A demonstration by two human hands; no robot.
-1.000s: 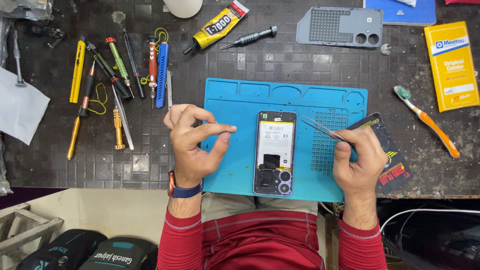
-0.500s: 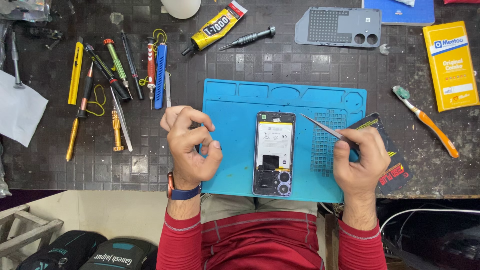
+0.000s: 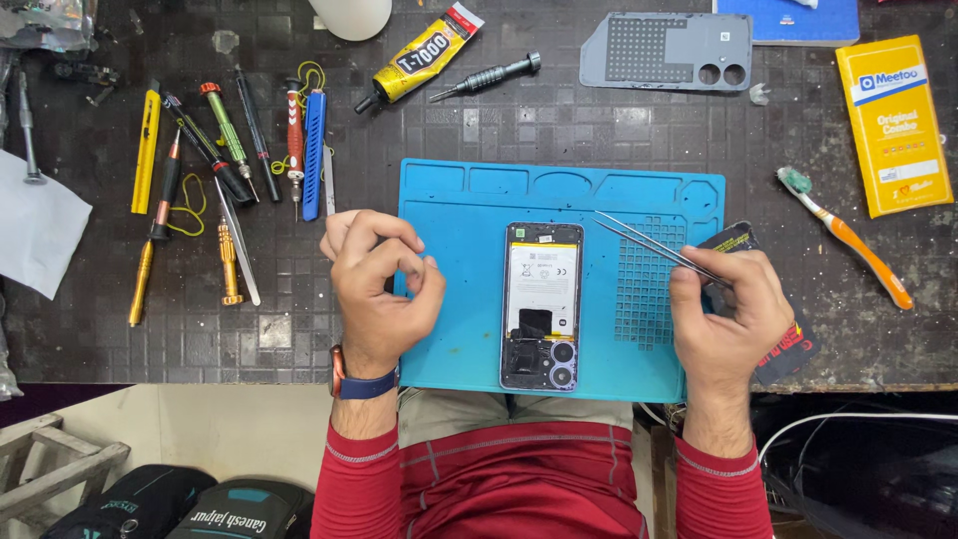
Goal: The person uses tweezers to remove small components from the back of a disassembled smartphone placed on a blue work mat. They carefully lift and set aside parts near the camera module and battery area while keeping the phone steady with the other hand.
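An opened phone [image 3: 540,305] lies back-up on a blue work mat [image 3: 459,210], its battery and camera rings exposed. My right hand [image 3: 726,314] rests at the mat's right edge and grips metal tweezers [image 3: 649,245], whose tips point up-left, just right of the phone's top. My left hand [image 3: 376,289] sits over the mat's left edge with its fingers curled in and thumb against fingertips; whether something small is pinched there is too small to tell.
Screwdrivers, pens and pry tools [image 3: 230,170] lie left of the mat. A glue tube [image 3: 424,55], a screwdriver [image 3: 486,77] and a grey phone back cover [image 3: 667,50] lie above it. A toothbrush [image 3: 848,240] and yellow box [image 3: 893,125] are at right.
My left hand has pulled back from the mat toward its left edge and curled its fingers shut. The right hand with the tweezers has hardly moved.
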